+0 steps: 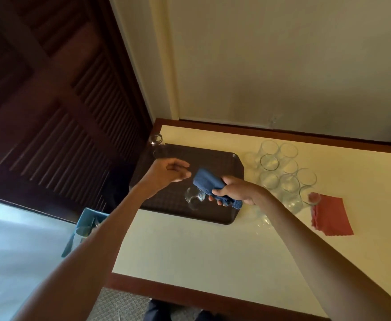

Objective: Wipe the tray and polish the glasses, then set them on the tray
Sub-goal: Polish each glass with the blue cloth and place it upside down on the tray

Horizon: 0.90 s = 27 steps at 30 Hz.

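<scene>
Above the dark tray (217,165) on the desk (201,246), a blue cloth (207,181) is gripped in the right hand (232,192), while the left hand (166,171) is held loosely open and empty. Two glasses (194,198) are seen on the tray; a cluster of glasses (280,172) is gathered just beside it, near a red cloth (331,215).

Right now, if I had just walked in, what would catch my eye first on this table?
Probably the blue cloth bunched in the right hand above the dark brown tray, with the left hand open and empty beside it. One clear glass stands on the tray's near side. To the right, a cluster of glasses waits on the pale table, next to a folded red cloth.
</scene>
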Motion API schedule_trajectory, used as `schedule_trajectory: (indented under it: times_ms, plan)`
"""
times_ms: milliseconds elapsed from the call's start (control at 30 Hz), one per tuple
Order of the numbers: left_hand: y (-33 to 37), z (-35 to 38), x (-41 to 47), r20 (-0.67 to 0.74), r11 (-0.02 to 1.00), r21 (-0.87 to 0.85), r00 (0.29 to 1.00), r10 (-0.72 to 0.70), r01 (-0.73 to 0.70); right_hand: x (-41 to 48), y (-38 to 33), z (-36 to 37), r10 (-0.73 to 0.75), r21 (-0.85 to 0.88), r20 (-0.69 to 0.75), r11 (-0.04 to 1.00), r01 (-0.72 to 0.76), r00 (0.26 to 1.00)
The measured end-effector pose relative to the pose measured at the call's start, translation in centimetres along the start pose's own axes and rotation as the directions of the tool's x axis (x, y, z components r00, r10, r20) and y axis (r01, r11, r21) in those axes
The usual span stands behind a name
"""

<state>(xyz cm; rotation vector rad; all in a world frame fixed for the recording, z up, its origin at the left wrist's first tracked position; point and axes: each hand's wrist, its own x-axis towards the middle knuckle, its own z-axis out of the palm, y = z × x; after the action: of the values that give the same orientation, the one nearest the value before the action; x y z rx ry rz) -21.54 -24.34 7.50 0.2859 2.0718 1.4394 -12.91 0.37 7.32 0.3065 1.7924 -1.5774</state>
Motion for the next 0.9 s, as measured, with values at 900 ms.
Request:
schedule_trajectory:
  times_ms: [900]
  plan:
    - [-5.6, 4.0, 2.3, 0.066, 0.863, 0.476, 0.985, 0.158, -0.171, 2.3, 1.8, 0.4, -0.083, -0.262, -0.179, 0.964, 0.034, 0.980]
